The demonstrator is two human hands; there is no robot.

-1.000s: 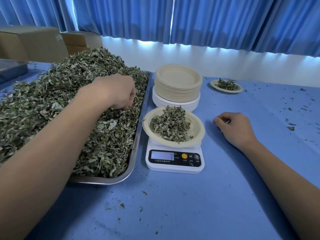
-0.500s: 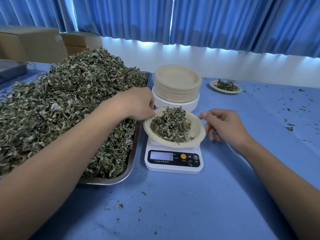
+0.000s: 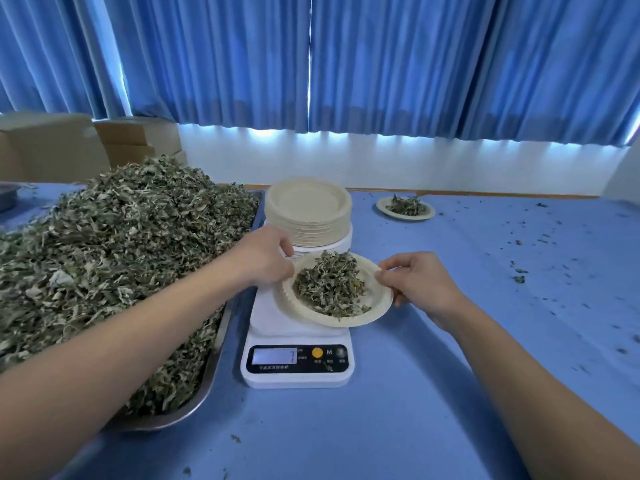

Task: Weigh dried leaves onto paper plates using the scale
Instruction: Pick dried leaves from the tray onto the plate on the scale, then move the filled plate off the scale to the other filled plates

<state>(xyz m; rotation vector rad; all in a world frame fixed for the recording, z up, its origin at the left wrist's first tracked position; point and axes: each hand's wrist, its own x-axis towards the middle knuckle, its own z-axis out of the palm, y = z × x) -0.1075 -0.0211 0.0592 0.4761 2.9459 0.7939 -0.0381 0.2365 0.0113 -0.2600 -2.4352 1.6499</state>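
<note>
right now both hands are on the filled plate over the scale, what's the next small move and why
Probably carry the filled plate right and back, setting it beside the other filled plate. The left hand and right hand grip opposite rims, and it sits tilted and off-centre over the scale, so weighing looks finished.

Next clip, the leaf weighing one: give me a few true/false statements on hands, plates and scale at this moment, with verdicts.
1. Both hands grip the filled plate: left hand, right hand. True.
2. That plate sits flat and centred on the scale. False: it is tilted and shifted toward the right.
3. The stack of empty plates stands behind the scale. True.
4. Another filled plate lies inside the metal tray. False: it lies on the blue table, far right.
</note>
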